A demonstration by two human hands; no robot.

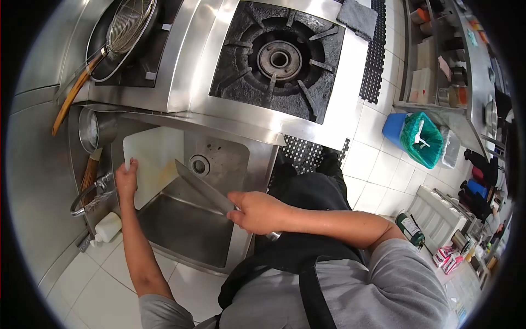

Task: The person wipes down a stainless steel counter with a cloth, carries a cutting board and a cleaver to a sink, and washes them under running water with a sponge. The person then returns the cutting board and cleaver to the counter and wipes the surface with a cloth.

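My left hand (127,178) grips the left edge of a white cutting board (153,148), which is propped at a tilt in the steel sink (186,230). A yellowish stain shows on the board's right part. In my right hand (256,213) is a large knife (204,189), its wide blade pointing toward the board and over the basin. The blade's tip is close to the board's right edge; I cannot tell whether they touch. Beside the tip is the sink drain (199,165). A curved faucet (85,200) stands just left of my left hand.
Beyond the sink is a gas burner (279,59). A wok (101,60) with a wooden-handled wire strainer (126,27) sits at the far left. Near the faucet are a metal pot (90,130), a brush (90,176) and a white bottle (107,227). A green-lined bin (422,141) stands right.
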